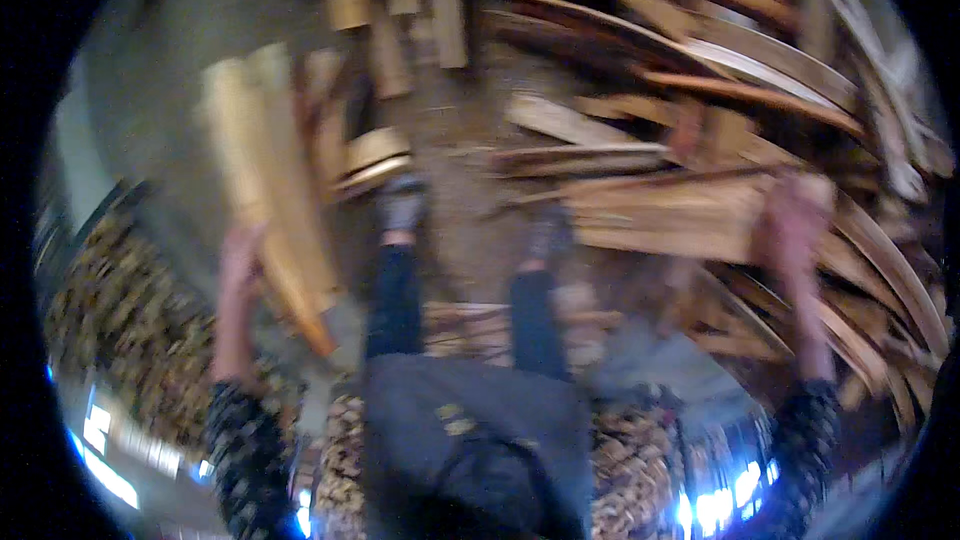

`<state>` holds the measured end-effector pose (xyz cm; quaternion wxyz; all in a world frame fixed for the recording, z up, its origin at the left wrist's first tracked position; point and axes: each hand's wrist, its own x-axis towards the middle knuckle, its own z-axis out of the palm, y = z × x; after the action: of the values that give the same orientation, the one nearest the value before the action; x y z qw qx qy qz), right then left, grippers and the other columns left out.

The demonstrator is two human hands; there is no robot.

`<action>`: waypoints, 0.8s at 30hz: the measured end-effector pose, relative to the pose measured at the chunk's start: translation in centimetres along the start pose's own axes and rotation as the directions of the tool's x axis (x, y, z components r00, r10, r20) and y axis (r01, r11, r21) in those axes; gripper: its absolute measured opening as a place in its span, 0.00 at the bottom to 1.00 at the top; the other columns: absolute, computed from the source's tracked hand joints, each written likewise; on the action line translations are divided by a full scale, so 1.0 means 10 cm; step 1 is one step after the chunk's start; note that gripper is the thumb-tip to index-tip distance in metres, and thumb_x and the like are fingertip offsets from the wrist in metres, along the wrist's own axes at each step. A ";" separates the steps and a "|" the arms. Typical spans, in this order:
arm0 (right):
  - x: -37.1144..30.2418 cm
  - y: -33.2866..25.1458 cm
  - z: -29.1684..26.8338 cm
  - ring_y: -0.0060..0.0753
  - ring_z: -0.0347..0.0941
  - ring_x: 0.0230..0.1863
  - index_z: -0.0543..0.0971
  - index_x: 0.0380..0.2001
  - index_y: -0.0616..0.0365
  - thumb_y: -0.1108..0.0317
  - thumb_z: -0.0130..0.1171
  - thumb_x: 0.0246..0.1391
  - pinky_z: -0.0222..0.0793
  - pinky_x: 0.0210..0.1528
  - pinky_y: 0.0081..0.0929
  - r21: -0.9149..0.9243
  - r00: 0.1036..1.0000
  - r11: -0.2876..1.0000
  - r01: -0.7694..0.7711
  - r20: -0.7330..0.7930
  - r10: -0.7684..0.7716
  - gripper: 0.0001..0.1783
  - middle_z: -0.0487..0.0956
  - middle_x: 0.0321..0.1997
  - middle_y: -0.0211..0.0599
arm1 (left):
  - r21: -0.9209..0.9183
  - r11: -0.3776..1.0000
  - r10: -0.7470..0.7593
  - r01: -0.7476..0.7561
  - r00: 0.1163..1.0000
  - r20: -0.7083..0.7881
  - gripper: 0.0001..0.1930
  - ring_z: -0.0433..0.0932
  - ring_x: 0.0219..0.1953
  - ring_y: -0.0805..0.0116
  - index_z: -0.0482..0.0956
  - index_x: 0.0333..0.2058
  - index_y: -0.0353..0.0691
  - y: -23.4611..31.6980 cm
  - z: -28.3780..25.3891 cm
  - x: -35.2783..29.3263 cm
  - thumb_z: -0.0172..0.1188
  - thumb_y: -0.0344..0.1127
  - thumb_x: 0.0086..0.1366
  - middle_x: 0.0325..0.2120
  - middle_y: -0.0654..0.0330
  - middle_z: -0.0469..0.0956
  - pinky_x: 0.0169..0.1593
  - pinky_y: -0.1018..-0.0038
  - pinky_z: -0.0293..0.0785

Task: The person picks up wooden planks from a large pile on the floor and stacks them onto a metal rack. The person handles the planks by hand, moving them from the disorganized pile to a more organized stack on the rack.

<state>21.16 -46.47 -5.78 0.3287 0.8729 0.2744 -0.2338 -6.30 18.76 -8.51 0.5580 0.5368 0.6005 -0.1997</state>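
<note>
On the left, my left hand (240, 258) grips the outer edge of a long pale wooden plank (237, 145); its fingers are partly hidden and blurred. A second pale plank (285, 160) lies right alongside that one. Over on the right, my right hand (795, 225) is closed round the right end of a wide wooden board (665, 218), which lies crosswise over the scrap wood. Motion smears the fingers there.
Rough-edged wood offcuts (680, 70) are heaped at the right. Several short boards (445, 5) lie at the far middle. Near my left shoe (403, 205) is a small wood block (377, 152). Stacked wood pieces (140, 300) stand at the left, with more stacks (635, 450) nearby.
</note>
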 end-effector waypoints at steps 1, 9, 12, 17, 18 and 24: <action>0.00 0.18 -0.01 0.46 0.58 0.54 0.66 0.47 0.54 0.68 0.50 0.41 0.55 0.52 0.43 0.107 0.996 0.994 0.008 -0.092 0.001 0.24 0.62 0.54 0.44 | 0.363 0.931 0.073 -0.020 0.989 -0.132 0.17 0.73 0.33 0.69 0.70 0.39 0.39 -0.37 -0.57 0.28 0.55 0.42 0.53 0.31 0.58 0.73 0.34 0.71 0.72; -0.02 0.77 0.50 0.45 0.51 0.60 0.56 0.58 0.45 0.63 0.52 0.46 0.46 0.60 0.37 0.280 0.958 0.947 -0.155 -0.193 0.214 0.34 0.55 0.60 0.43 | 0.546 0.813 0.280 -0.203 0.958 -0.061 0.14 0.74 0.28 0.68 0.72 0.37 0.34 -0.73 0.84 -0.15 0.55 0.33 0.51 0.26 0.55 0.75 0.33 0.73 0.70; -0.03 0.84 0.46 0.48 0.54 0.58 0.56 0.58 0.46 0.64 0.51 0.46 0.50 0.58 0.37 0.471 0.965 0.871 -0.139 -0.134 0.226 0.33 0.60 0.57 0.48 | 0.359 0.861 0.196 -0.360 0.887 0.419 0.13 0.71 0.35 0.73 0.71 0.39 0.35 -0.76 2.01 -0.43 0.53 0.36 0.56 0.31 0.60 0.74 0.41 0.76 0.68; 0.12 0.51 0.10 0.43 0.61 0.52 0.64 0.52 0.56 0.74 0.54 0.38 0.57 0.54 0.31 0.672 0.957 0.737 -0.078 -0.156 0.243 0.31 0.65 0.52 0.44 | -0.057 0.885 -0.338 0.462 0.723 0.602 0.23 0.70 0.38 0.70 0.64 0.47 0.39 -1.33 3.62 -1.33 0.48 0.50 0.60 0.38 0.60 0.71 0.39 0.73 0.69; 0.10 0.49 -0.01 0.43 0.65 0.46 0.65 0.50 0.56 0.72 0.56 0.38 0.61 0.49 0.32 0.601 0.956 0.799 -0.020 -0.223 0.192 0.30 0.67 0.46 0.43 | -0.105 0.784 -0.433 0.612 0.660 0.614 0.27 0.69 0.41 0.66 0.61 0.48 0.38 -1.40 3.94 -1.48 0.48 0.53 0.59 0.41 0.57 0.70 0.42 0.70 0.69; 0.16 0.66 -0.19 0.48 0.68 0.33 0.70 0.35 0.56 0.63 0.61 0.36 0.65 0.34 0.35 0.558 0.993 0.830 0.018 -0.107 0.051 0.19 0.69 0.35 0.42 | -0.429 0.266 -0.239 0.863 0.491 0.838 0.50 0.56 0.56 0.53 0.50 0.55 0.36 -1.60 5.33 -1.93 0.49 0.71 0.43 0.51 0.47 0.59 0.56 0.60 0.55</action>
<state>26.92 -48.80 -2.49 0.0451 0.9454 0.2054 -0.2489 0.26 -39.64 -13.03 0.7794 -0.1692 0.5481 -0.2518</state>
